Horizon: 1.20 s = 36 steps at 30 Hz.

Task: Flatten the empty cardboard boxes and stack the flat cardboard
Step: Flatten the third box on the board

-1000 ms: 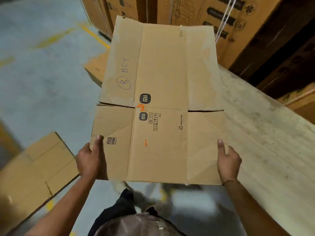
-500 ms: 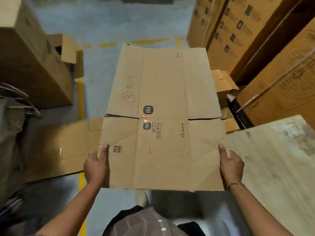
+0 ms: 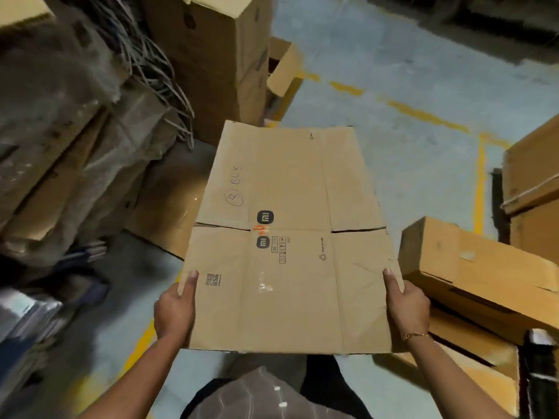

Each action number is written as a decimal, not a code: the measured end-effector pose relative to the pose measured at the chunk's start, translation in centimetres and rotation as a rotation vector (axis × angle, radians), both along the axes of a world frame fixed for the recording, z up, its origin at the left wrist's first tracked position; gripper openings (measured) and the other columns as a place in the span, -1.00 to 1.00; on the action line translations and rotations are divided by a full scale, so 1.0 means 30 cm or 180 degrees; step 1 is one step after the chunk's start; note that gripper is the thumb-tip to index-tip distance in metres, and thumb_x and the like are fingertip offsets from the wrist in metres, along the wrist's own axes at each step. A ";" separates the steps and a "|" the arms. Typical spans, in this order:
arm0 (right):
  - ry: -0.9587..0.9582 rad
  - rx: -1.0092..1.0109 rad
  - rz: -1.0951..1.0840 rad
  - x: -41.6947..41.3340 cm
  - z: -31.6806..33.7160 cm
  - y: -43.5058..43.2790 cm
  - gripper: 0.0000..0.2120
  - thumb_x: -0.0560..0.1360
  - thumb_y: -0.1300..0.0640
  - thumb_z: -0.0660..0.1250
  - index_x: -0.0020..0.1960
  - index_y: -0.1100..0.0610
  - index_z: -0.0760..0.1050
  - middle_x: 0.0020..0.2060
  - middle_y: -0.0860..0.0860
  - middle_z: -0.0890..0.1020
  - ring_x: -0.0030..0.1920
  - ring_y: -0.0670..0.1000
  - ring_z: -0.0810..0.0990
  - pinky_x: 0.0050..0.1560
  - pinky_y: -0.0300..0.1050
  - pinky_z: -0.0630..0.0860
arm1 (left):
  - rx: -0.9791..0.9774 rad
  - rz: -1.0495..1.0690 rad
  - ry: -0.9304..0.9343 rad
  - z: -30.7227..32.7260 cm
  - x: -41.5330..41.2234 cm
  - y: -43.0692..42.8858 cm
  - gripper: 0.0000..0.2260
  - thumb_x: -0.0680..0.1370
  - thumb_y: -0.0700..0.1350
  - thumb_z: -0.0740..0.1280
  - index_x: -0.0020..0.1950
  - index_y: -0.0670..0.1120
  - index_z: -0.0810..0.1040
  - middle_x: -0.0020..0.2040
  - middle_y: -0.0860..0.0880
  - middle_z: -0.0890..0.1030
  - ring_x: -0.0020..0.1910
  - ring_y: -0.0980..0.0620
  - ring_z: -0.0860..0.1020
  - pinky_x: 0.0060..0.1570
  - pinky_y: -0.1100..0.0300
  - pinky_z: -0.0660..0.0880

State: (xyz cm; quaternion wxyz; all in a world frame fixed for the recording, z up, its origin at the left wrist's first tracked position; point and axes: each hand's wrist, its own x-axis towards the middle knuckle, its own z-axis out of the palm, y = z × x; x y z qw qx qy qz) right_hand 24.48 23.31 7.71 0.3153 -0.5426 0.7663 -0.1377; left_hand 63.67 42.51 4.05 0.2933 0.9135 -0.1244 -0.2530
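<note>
Head view, first speaker: which way is the flattened box [image 3: 290, 237] lying from the hands?

Second speaker: it is stretching straight out in front of the person, long axis running away from the body; the near short edge is sitting just above the lap, the far edge is hanging over the concrete floor [image 3: 393, 101]; the whole sheet is being carried in the air, touching nothing but the hands.

First speaker: and how are the hands holding it?

Second speaker: the left hand [image 3: 175, 309] is gripping the left side edge near the QR code, the right hand [image 3: 406, 303] is gripping the right side edge opposite; both thumbs are lying on top, the fingers are going underneath where I cannot see them; the hands are sitting wide apart, a full sheet-width between them.

First speaker: where is it likely going?

Second speaker: I am judging that the flat cardboard on the floor [image 3: 169, 213] is the stack; it is lying ahead and to the left, partly hidden under the sheet's left edge, so the left hand is the nearer one; the move is probably calling for a swing leftward and a lowering with the long axes matching.

First speaker: room around it?

Second speaker: tight on the left; a wrapped pile [image 3: 60, 146] and loose cables [image 3: 151, 71] are crowding that side, a tall carton [image 3: 211, 55] is standing beyond; a half-collapsed box [image 3: 472, 267] is lying just beside the right hand; yellow floor lines [image 3: 423, 114] are crossing the open concrete.
</note>
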 end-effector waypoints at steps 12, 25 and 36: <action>0.0332 0.0287 0.1940 0.417 -0.219 -0.837 -0.36 0.60 -0.33 0.14 -0.27 0.23 0.48 -0.32 0.13 0.57 -0.26 0.16 0.53 -0.24 -0.03 0.40 | 0.0452 0.1837 0.0276 -0.155 -0.144 -0.165 -0.42 0.56 0.42 0.15 -0.09 -0.07 0.63 -0.10 -0.19 0.64 -0.13 -0.20 0.53 -0.12 0.00 0.44; 0.0509 0.0265 0.2914 0.933 -0.554 -1.059 -0.33 0.59 -0.31 0.20 -0.33 0.29 0.36 -0.38 0.20 0.51 -0.32 0.15 0.45 -0.31 0.01 0.32 | 0.0607 0.2811 0.0363 -0.526 -0.083 -0.248 -0.39 0.58 0.38 0.18 0.03 -0.17 0.62 0.09 -0.27 0.63 0.12 -0.32 0.55 0.05 -0.08 0.46; 0.0531 0.0211 0.3341 1.235 -1.117 -1.245 -0.25 0.51 -0.47 0.14 -0.23 0.25 0.53 -0.30 0.17 0.60 -0.23 0.21 0.56 -0.11 0.13 0.53 | 0.0483 0.3226 0.0361 -1.087 -0.004 -0.400 -0.40 0.57 0.39 0.17 -0.01 -0.14 0.63 0.08 -0.26 0.64 0.11 -0.31 0.56 0.09 -0.10 0.50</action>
